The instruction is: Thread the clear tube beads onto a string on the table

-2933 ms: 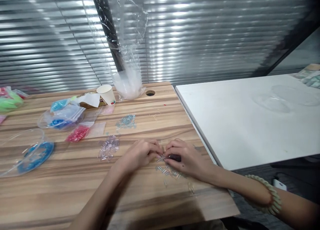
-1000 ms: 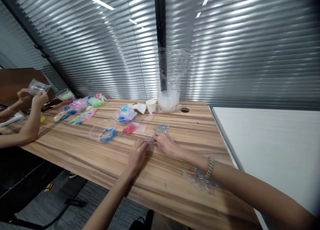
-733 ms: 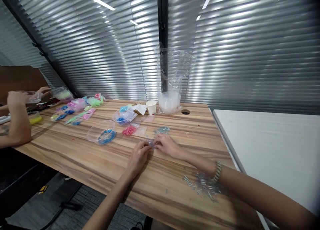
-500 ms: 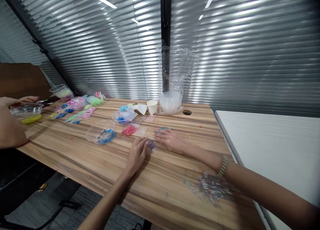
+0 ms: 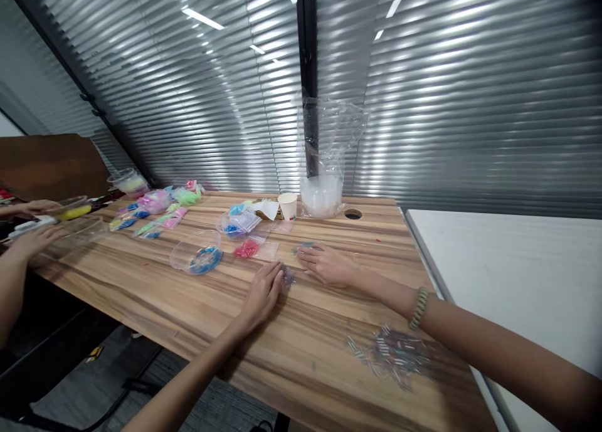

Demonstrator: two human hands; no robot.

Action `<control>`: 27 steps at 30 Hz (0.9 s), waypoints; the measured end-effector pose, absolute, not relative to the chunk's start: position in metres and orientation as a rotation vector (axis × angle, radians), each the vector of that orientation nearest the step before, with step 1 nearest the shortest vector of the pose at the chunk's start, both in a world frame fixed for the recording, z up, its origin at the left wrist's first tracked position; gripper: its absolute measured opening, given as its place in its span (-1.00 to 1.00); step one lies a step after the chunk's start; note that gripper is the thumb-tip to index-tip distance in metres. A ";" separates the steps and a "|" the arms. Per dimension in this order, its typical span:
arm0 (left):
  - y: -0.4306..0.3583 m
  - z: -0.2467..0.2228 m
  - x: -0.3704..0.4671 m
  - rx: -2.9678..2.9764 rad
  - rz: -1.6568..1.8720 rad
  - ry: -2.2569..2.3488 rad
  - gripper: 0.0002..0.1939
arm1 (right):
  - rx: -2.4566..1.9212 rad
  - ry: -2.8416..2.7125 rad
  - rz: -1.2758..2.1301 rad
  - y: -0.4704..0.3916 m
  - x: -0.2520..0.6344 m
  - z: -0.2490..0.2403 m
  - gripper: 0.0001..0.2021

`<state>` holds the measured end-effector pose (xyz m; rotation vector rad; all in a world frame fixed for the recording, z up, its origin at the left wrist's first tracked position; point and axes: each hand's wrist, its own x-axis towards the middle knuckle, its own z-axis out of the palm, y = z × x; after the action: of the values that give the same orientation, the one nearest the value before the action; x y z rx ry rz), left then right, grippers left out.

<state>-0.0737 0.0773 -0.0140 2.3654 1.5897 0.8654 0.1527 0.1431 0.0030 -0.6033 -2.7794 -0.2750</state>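
Note:
My left hand point(image 5: 264, 293) lies on the wooden table point(image 5: 324, 344), fingers stretched out and close together. Its fingertips touch a small pile of purplish beads point(image 5: 288, 278). To the right, my right hand point(image 5: 332, 266) rests palm down with spread fingers, partly covering a small bluish pile point(image 5: 305, 246) whose pieces are too small to make out. A larger heap of clear and silvery tube beads point(image 5: 392, 353) is spread near my right forearm. Beyond my left hand are a bag of red beads point(image 5: 246, 248) and a clear round container with blue pieces point(image 5: 205, 260).
A co-worker's hands point(image 5: 35, 241) are at the far left, near a clear container point(image 5: 89, 229). Colourful packets point(image 5: 155, 201), a paper cup point(image 5: 288, 206) and bagged plastic bowls point(image 5: 322, 197) stand toward the blinds. A cable hole point(image 5: 352, 214) and a white table point(image 5: 512, 269) lie right.
The view has shifted slightly. Both my hands stay almost in place beside the piles. At the left, the co-worker's hands have moved and the clear container is now lower, on the table.

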 end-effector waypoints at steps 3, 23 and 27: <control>0.079 -0.016 -0.074 2.377 0.864 1.621 -0.56 | -0.575 -2.772 -0.281 0.143 0.148 0.002 -0.59; 0.098 0.002 -0.075 2.448 0.684 1.573 -0.49 | -0.843 -2.631 -0.129 0.040 0.253 0.022 -0.51; 0.108 0.002 -0.080 2.408 0.700 1.572 -0.47 | -1.063 -2.462 -0.049 -0.017 0.312 0.015 -0.46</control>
<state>-0.0798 0.1079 0.0017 2.4076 1.5722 0.6996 0.3120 -0.0168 0.0149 -1.0632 -2.4617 -0.0486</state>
